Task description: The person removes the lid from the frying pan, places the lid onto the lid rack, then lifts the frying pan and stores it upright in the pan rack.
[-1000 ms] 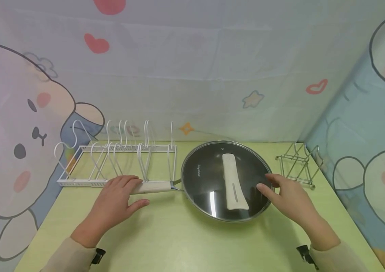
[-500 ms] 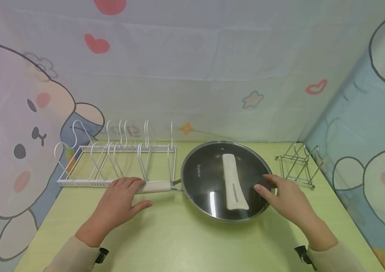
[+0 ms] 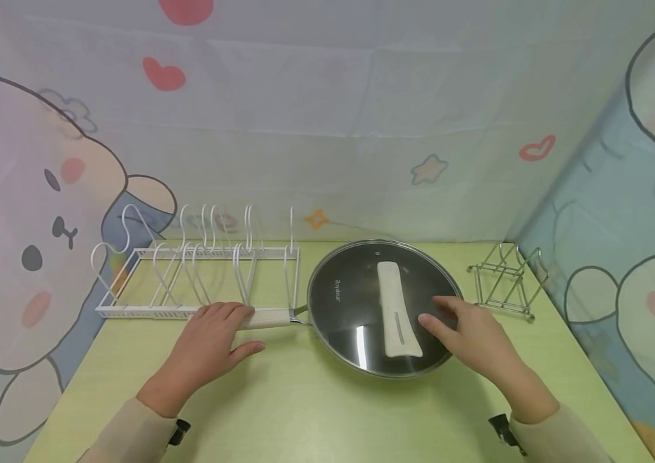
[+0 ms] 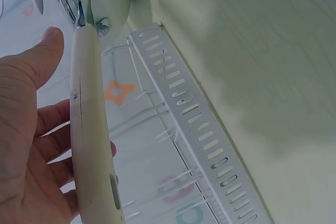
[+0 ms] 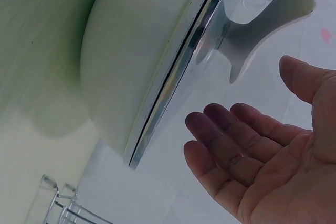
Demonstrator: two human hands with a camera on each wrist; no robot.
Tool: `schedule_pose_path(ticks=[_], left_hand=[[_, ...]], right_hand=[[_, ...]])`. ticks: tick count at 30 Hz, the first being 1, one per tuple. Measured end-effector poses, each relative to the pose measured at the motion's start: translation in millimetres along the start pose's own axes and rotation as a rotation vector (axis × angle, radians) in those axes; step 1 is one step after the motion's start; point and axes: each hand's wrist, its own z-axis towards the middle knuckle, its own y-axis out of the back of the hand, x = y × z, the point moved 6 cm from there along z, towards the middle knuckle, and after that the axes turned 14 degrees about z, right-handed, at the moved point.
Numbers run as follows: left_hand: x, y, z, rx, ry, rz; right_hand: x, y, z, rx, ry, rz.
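Observation:
A frying pan (image 5: 131, 51) sits on the table, covered by a dark-looking glass lid (image 3: 344, 270) with an upright cream handle (image 3: 398, 312). The pan's cream handle (image 3: 269, 318) points left. Over its outer end is my left hand (image 3: 206, 344), thumb held apart. The left wrist view has those fingers (image 4: 55, 145) passing behind the pan handle (image 4: 89, 114), loosely bent; whether they touch is unclear. My right hand (image 3: 474, 337) hovers over the lid's right side, short of its handle. In the right wrist view the right hand (image 5: 262, 161) is spread, holding nothing.
Behind the left hand stands a white wire rack (image 3: 168, 313) with several upright loops. A small metal wire rack (image 3: 506, 283) is at the right, near the patterned cloth wall. The green table (image 3: 315, 418) extends in front of the pan.
My left hand has slid slightly right along the pan handle. The right hand has moved left over the lid, closer to its handle. Pan and lid stay put.

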Motion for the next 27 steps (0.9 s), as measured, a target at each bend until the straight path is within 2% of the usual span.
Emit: schedule_pose_path(ticks=[7,16,27], left_hand=[[-2.0,-3.4,2.5,0.015,0.001,0.015],[-5.9,-7.8,6.2,0.021,-0.011,0.04],[-13.5,-11.6,14.9,0.042,-0.048,0.076]], right_hand=[[8,-7,2,0.007,-0.002,0.023],[15,-17,9,0.015,-0.043,0.043],[20,-31,15,0.064,-0.078,0.171]])
